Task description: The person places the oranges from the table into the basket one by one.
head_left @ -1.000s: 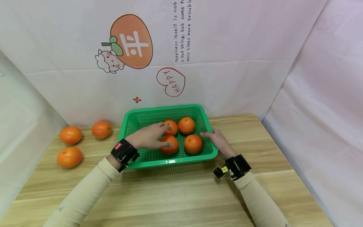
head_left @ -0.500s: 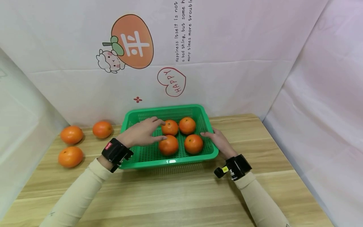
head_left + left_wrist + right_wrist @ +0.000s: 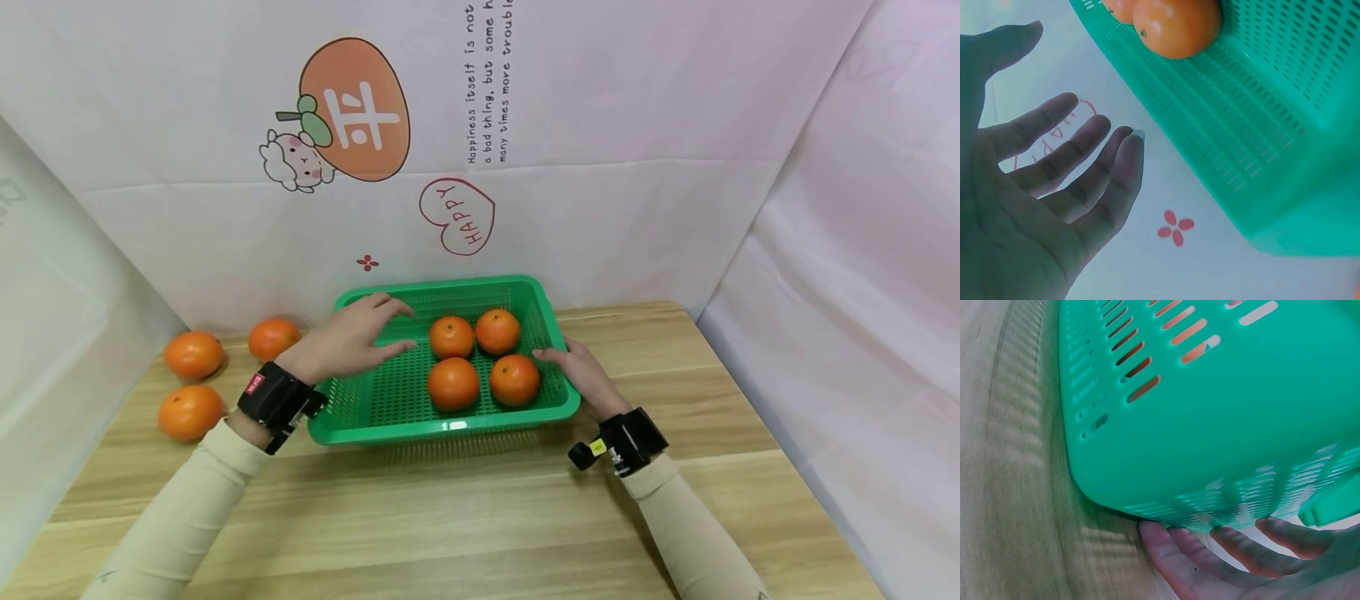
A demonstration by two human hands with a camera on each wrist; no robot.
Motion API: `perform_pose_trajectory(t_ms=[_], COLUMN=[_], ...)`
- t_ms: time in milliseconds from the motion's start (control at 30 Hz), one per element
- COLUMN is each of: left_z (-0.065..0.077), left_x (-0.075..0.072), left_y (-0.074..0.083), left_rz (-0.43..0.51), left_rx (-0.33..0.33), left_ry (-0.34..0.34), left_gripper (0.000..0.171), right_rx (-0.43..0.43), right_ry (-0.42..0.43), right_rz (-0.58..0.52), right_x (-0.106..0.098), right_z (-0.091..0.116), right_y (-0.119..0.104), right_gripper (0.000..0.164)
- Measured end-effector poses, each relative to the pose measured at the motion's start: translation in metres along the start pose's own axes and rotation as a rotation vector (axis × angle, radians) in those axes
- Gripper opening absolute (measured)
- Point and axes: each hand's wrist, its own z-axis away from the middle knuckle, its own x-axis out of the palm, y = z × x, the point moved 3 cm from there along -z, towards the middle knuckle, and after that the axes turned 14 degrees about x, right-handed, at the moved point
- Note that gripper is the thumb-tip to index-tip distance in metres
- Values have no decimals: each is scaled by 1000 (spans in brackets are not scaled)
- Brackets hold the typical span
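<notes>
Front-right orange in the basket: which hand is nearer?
Right. The right hand holds the basket at its right side, beside that orange; the left hand hovers over the basket's left end.

Pale cloth screens the counter (image 3: 480,525), which has light, streaky wood grain. The back cloth (image 3: 615,225) spans 12 o'clock, creased straight across; side cloths hang at 9 (image 3: 60,275) and 3 (image 3: 847,275), the latter wrinkled and pinkish. Printed on the back: an orange fruit (image 3: 382,92) at 11, black text (image 3: 488,100) at 12, a red heart (image 3: 459,217) below it, and a red flower (image 3: 367,263) at the heart's 8. Soft light sheens the wood at 6.
</notes>
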Motion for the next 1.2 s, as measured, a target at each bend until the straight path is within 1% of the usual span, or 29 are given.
perform_pose_trajectory(t_ms=[133,367,533,667,800,967,1100,1200], left_z=[6,18,25,32,40,50,57,63], left_x=[-5,-19,-28,-32,-36,-38,-35,-31], left_y=[-4,-11,-15,-18,-24,-35,-46,-57], left_rz=[-13,-25,-40,-38,-38,-50,-63,-73], left_rx=[-2,-59,-57,-69,-100,-150,-162,-173], left_ry=[47,99,161,183,193,206,218,241], left_gripper=[46,43,39,38,38,36,35,34], right_rx=[-3,1,3,2,0,-1,1,5], right_ry=[-4,-6,-1,1,3,5,6,0], right_rz=[-3,-1,0,10,14,12,15,8], right_x=[0,0,-2,-2,-1,-2,-2,-1], right_z=[0,0,-1,-1,0,0,-1,-1], right_y=[0,0,0,1,0,-1,0,1], right_gripper=[67,68,68,68,69,69,69,70])
